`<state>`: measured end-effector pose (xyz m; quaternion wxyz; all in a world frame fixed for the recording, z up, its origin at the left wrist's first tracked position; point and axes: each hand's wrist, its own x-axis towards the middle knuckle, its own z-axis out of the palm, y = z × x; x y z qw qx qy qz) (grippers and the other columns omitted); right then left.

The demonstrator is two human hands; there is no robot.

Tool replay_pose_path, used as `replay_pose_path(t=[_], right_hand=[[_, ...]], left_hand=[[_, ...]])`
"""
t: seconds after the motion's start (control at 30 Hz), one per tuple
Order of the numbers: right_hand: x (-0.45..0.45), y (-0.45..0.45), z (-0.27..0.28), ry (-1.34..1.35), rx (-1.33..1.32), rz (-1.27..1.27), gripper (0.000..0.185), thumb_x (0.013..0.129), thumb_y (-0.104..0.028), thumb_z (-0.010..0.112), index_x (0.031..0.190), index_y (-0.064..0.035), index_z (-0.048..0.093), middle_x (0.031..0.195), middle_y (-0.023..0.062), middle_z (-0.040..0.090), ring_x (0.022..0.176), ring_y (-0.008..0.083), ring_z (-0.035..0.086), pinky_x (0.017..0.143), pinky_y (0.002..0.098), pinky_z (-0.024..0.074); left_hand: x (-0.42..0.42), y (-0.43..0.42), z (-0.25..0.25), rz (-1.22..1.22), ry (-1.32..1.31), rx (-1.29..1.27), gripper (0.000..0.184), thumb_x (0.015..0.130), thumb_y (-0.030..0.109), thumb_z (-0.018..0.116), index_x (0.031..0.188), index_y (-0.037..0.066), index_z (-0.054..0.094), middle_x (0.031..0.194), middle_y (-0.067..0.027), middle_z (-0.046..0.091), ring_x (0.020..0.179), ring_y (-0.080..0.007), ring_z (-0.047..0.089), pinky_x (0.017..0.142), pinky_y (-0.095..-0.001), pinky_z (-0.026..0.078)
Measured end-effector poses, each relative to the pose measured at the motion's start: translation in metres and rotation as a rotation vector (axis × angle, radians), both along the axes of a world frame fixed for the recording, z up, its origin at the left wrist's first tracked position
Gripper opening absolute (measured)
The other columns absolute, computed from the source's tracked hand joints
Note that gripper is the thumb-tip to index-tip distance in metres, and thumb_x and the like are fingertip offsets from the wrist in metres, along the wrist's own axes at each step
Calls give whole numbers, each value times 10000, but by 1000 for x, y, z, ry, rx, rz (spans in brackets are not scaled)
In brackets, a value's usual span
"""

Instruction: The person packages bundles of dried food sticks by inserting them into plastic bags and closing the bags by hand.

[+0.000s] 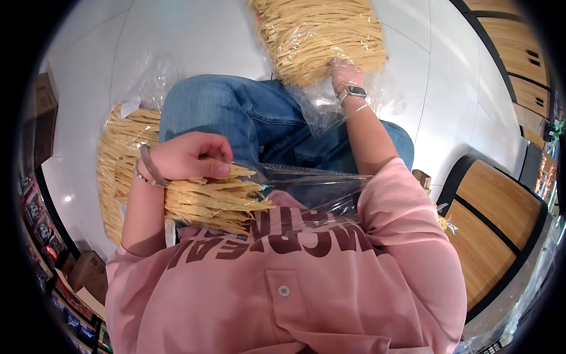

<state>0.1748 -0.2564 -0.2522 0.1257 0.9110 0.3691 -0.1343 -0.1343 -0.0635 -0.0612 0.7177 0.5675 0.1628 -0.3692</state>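
Observation:
My left hand (197,156) is closed, its fingers curled over a clear plastic bag (318,186) part filled with dried bean curd sticks (218,206). This bag lies across my lap against my shirt, its unfilled end stretching towards my right arm. Farther forward, my right hand (346,75) reaches in at the near end of a large clear bag of dried bean curd sticks (324,35). Its fingers are bent in among the sticks, with the fingertips hidden. Another clear bag of the same sticks (109,171) rests on the floor beside my left leg, partly behind my left forearm.
I sit on a pale tiled floor (194,35) with my legs bent. Shelves of packaged goods (44,230) and cardboard boxes (44,118) stand on the left. Wooden cabinets (510,44) and a wood-topped, dark-edged unit (495,218) are on the right.

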Motion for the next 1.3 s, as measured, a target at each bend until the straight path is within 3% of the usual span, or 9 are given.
replay_pose_path(t=[0.13,0.23,0.43,0.77,0.9,0.97,1.07,1.23,1.3], right_hand=[[-7,-4,-14,-135,24,173,292,852,-189,397,1069,-153,588,1013,82,625,998,259,573,786,399,457],[-8,0,-13,10,-45,253,249,838,-163,415,1015,-130,587,939,97,642,939,270,597,754,402,464],[-22,0,20,70,179,172,161,800,-126,428,891,-87,555,854,167,636,815,328,617,697,438,467],[-54,-53,141,72,2,161,200,762,-114,496,908,-33,607,854,192,629,825,351,607,691,420,484],[-65,-105,171,53,-20,-55,190,767,-185,545,892,-56,605,876,164,628,828,327,603,707,414,476],[-77,-125,209,70,-38,-133,240,740,-234,622,907,-61,617,902,160,630,861,316,602,733,402,477],[-81,-161,235,91,48,-213,257,724,-260,656,894,-72,617,872,146,627,844,318,593,724,387,470],[-89,-191,285,-130,423,-323,300,825,-348,559,844,-55,618,717,170,606,672,360,554,588,391,441],[-87,-203,298,-53,883,-401,355,889,-361,488,823,-32,602,617,82,552,558,187,515,558,331,413]], left_hand=[[1,1,0,-5,-29,19,179,804,90,608,942,6,533,841,-3,575,763,-58,504,672,-218,430],[0,-1,-1,-24,-63,52,180,815,115,605,939,4,537,817,2,573,740,-52,497,657,-213,426],[-6,0,-13,-2,-130,4,182,852,166,582,931,6,547,768,32,559,700,-30,472,628,-202,415],[-22,6,-2,33,-284,-67,267,862,262,585,984,24,574,795,57,553,718,-18,473,627,-185,413],[-51,23,25,259,-414,28,388,819,343,628,1005,8,571,797,39,584,680,-29,503,578,-171,403],[-73,53,18,384,-456,274,466,782,409,650,1011,10,574,788,34,573,678,-33,487,579,-181,383],[-79,60,54,596,-732,508,565,733,520,662,989,22,590,683,51,524,594,-27,415,507,-185,306],[-62,50,111,844,-1069,624,451,796,386,650,1027,8,566,813,5,585,710,-64,516,616,-197,412],[-50,35,127,916,-1200,641,397,814,316,648,1039,3,552,884,-17,598,777,-84,543,684,-210,438]])
